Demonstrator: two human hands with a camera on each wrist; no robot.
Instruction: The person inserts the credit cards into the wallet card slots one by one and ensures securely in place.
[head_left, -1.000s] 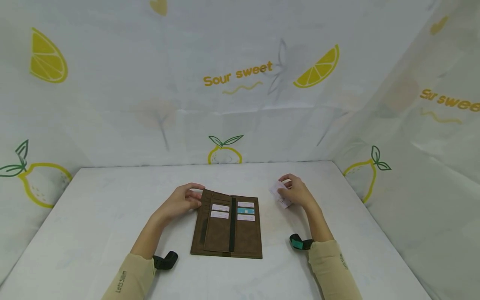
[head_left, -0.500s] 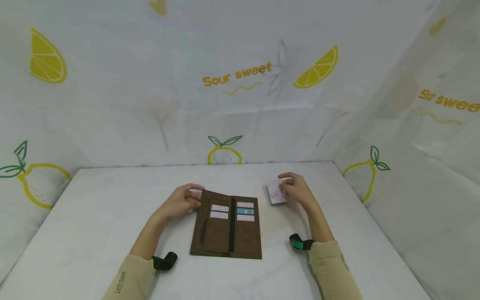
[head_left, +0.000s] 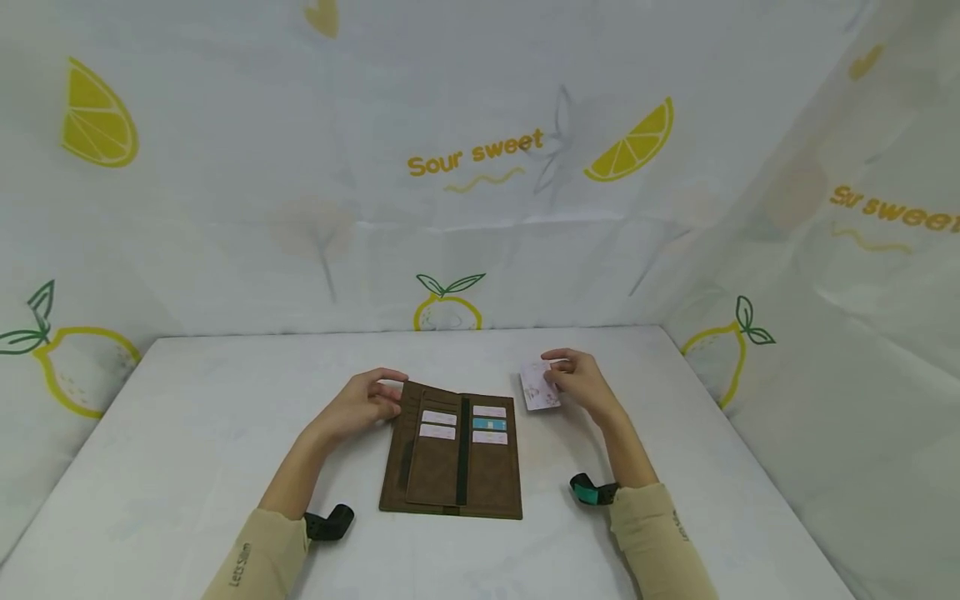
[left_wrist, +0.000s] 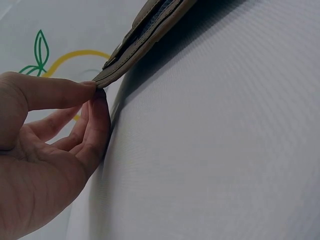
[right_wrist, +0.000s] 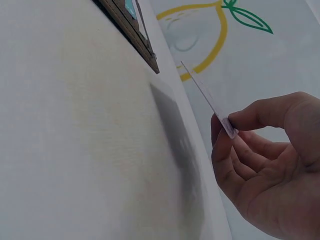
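While left hand pinches wallet, right hand holds card.

Head view: high, facing forward and down over the whole tabletop. Wrist views: very close, low, grazing the tabletop. Left shares the wallet edge with head view; right shares the card and a wallet corner.

white table | lemon-print cloth walls, "Sour sweet" lettering | even, soft light
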